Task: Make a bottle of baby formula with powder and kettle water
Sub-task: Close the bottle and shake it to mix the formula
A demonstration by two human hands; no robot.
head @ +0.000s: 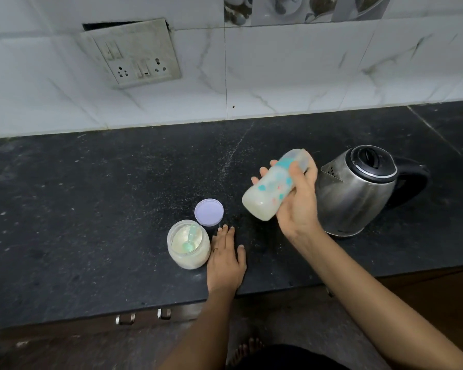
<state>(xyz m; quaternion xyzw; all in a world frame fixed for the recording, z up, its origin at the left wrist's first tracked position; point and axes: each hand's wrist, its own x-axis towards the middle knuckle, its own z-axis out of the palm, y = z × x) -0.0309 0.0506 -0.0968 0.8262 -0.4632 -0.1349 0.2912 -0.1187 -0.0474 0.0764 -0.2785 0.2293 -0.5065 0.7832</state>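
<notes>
My right hand (296, 198) grips a baby bottle (271, 186) with coloured spots, tilted above the counter, its milky bottom end toward the lower left. The bottle holds whitish liquid. Just right of it stands a steel kettle (356, 193) with a black lid and handle, its spout toward the bottle. My left hand (226, 259) rests flat on the black counter (91, 209), fingers straight, beside an open jar of white powder (189, 245) with a green scoop inside. The jar's lilac lid (209, 211) lies just behind it.
A white tiled wall runs along the back, with a grimy switch and socket plate (134, 53) at the upper left. The counter's front edge has drawer handles (145, 316) beneath it. Bare toes (247, 349) show on the floor below.
</notes>
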